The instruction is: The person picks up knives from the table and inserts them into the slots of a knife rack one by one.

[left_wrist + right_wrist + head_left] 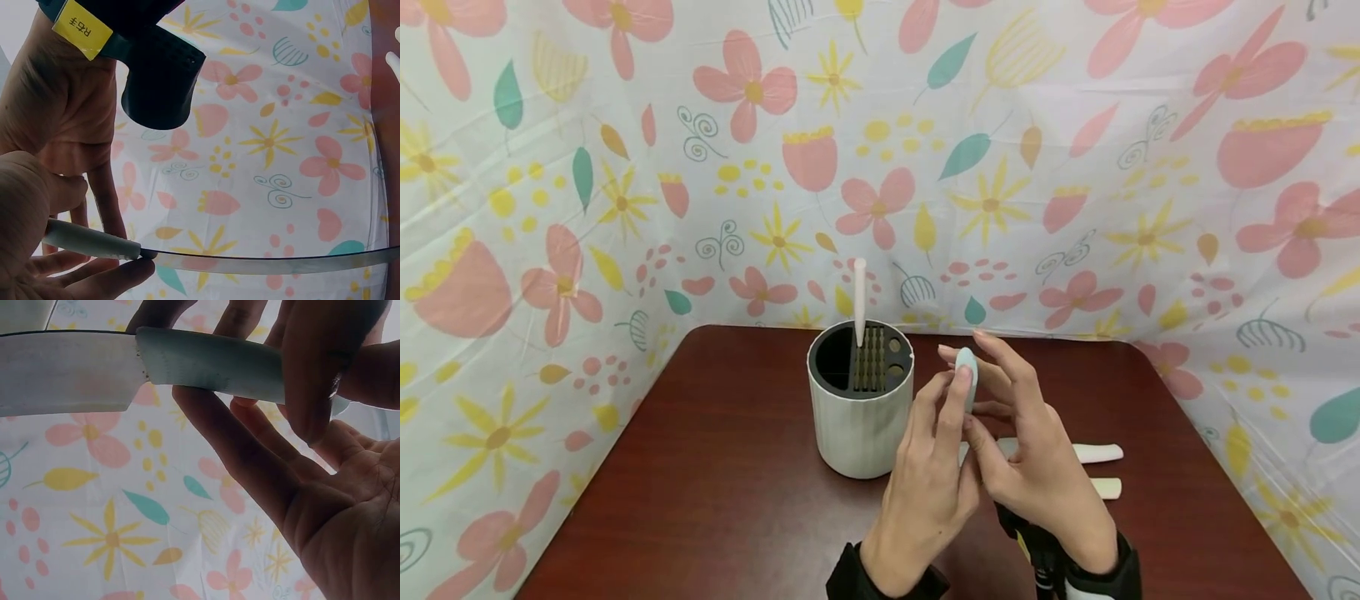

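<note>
Both hands are at a knife with a pale blue handle [967, 371] in front of the body, its blade [69, 375] pointing downward above the table. My left hand [917, 471] pinches the handle between its fingers; the left wrist view shows its fingers [128, 278] against the handle [94, 239]. My right hand [1037, 454] surrounds the handle loosely, fingers extended beyond it and one digit [231, 444] touching its edge beside the blade. Left of the hands stands a white round knife block [857, 437], a pale-handled knife [860, 300] upright in its black top.
Right of the block, partly behind my right hand, lie a white-handled knife [1099, 452] and one with a cream handle [1107, 488]. They rest on a dark brown table [715, 492]. A flower-patterned sheet [880, 125] encloses the back and sides.
</note>
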`<move>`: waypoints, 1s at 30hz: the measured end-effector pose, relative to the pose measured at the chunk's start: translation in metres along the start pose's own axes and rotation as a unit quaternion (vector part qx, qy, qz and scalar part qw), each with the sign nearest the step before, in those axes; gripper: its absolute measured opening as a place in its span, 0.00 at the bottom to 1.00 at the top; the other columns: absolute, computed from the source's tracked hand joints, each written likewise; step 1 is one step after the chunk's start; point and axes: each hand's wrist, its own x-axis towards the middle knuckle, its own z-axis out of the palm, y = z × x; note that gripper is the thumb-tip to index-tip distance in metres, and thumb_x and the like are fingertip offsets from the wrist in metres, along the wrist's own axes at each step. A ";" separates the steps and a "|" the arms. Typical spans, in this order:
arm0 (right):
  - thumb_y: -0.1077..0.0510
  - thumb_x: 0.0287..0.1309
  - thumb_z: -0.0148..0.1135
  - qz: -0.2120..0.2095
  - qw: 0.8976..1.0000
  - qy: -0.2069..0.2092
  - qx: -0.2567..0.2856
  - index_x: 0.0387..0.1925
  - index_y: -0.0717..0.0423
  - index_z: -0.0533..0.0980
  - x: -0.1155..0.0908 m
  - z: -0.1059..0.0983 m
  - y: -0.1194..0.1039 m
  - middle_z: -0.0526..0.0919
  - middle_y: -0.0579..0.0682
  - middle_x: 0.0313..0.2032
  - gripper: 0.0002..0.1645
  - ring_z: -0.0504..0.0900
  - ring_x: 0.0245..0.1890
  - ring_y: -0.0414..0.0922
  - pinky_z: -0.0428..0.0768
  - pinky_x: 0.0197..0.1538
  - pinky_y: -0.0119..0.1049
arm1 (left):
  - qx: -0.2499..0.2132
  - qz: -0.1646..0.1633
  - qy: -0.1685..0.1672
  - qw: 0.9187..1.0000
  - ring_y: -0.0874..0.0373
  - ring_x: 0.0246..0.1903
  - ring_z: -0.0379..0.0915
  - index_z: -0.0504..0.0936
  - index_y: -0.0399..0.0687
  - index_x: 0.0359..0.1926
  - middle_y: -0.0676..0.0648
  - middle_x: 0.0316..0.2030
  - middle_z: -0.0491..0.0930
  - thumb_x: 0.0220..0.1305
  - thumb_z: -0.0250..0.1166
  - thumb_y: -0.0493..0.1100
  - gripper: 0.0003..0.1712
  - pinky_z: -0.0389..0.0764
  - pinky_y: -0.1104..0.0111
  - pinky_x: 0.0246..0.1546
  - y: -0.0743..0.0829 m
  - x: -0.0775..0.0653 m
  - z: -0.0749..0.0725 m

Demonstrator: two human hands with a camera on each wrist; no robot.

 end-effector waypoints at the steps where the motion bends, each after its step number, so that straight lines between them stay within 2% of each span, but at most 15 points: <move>1: 0.81 0.53 0.60 0.001 1.000 -0.001 0.000 0.76 0.69 0.52 0.000 0.000 -0.001 0.76 0.58 0.68 0.50 0.75 0.69 0.39 0.83 0.52 0.24 | -0.001 0.002 0.003 1.000 0.51 0.54 0.75 0.57 0.37 0.75 0.37 0.61 0.71 0.68 0.57 0.31 0.37 0.82 0.70 0.50 0.000 0.000 0.000; 5: 0.79 0.55 0.61 -0.003 1.000 -0.004 0.001 0.76 0.69 0.52 0.000 0.000 -0.003 0.77 0.58 0.67 0.49 0.76 0.69 0.38 0.83 0.52 0.24 | -0.002 0.015 0.015 1.000 0.50 0.54 0.75 0.57 0.35 0.75 0.36 0.60 0.72 0.66 0.56 0.29 0.37 0.82 0.71 0.49 0.000 0.003 -0.001; 9: 0.81 0.51 0.61 0.000 1.000 -0.012 0.002 0.76 0.70 0.52 0.000 0.000 -0.007 0.77 0.58 0.67 0.51 0.76 0.68 0.38 0.82 0.54 0.24 | -0.003 0.018 0.016 1.000 0.50 0.54 0.76 0.56 0.35 0.75 0.36 0.59 0.73 0.65 0.54 0.28 0.37 0.82 0.70 0.50 0.000 0.003 -0.003; 15: 0.82 0.48 0.61 -0.001 1.000 -0.024 0.018 0.72 0.70 0.61 -0.002 -0.002 -0.010 0.78 0.58 0.66 0.47 0.80 0.64 0.36 0.82 0.52 0.22 | 0.011 0.008 -0.001 1.000 0.56 0.43 0.77 0.57 0.34 0.75 0.45 0.43 0.79 0.57 0.56 0.26 0.42 0.79 0.70 0.46 0.002 -0.003 -0.007; 21: 0.82 0.44 0.62 -0.029 0.999 -0.028 0.035 0.68 0.72 0.65 -0.004 -0.004 -0.009 0.79 0.59 0.64 0.44 0.84 0.58 0.36 0.80 0.53 0.22 | 0.005 0.004 -0.009 1.000 0.57 0.39 0.78 0.58 0.34 0.74 0.46 0.41 0.80 0.67 0.55 0.30 0.35 0.80 0.72 0.44 0.004 -0.005 -0.012; 30: 0.77 0.54 0.64 -0.031 0.997 -0.039 0.060 0.68 0.75 0.63 -0.007 -0.007 -0.010 0.78 0.59 0.65 0.39 0.81 0.63 0.38 0.82 0.53 0.24 | -0.002 0.011 -0.012 1.000 0.59 0.35 0.77 0.60 0.34 0.73 0.48 0.38 0.79 0.67 0.56 0.29 0.35 0.81 0.74 0.39 0.006 -0.004 -0.016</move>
